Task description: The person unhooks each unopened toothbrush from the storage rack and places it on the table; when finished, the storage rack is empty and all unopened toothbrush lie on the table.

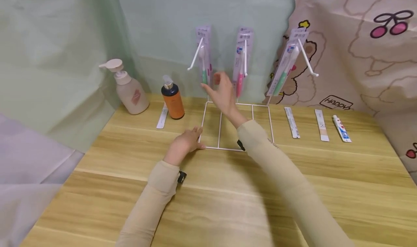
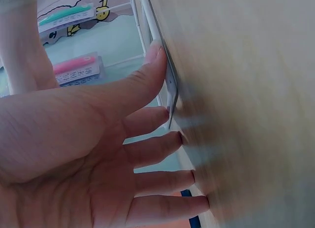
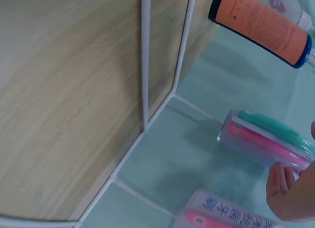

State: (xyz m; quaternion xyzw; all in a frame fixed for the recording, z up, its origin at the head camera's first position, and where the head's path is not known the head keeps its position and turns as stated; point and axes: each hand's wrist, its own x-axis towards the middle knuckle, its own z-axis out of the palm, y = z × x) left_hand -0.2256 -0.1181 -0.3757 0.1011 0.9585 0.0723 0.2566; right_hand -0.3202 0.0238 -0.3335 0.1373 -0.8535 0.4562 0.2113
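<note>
A white wire display rack point(image 1: 271, 124) stands on the wooden table with packaged toothbrushes on its hooks. My left hand point(image 1: 185, 142) rests at the front left corner of the rack's base, thumb on the front bar and fingers spread against the tabletop, as the left wrist view shows. My right hand point(image 1: 224, 95) is raised beside the left toothbrush pack point(image 1: 203, 60), thumb stretched toward its lower end and fingers bent; I cannot tell whether it touches. To its right hang a pink toothbrush pack point(image 1: 240, 64) and a green toothbrush pack point(image 1: 285, 67).
Left of the rack stand an orange pump bottle point(image 1: 176, 104) and a pale pump bottle point(image 1: 131, 96), with a slim packet point(image 1: 161, 118) beside them. On the right lie two more slim packets point(image 1: 292, 123) and a toothpaste tube point(image 1: 341, 128). Cloth hangs behind the table.
</note>
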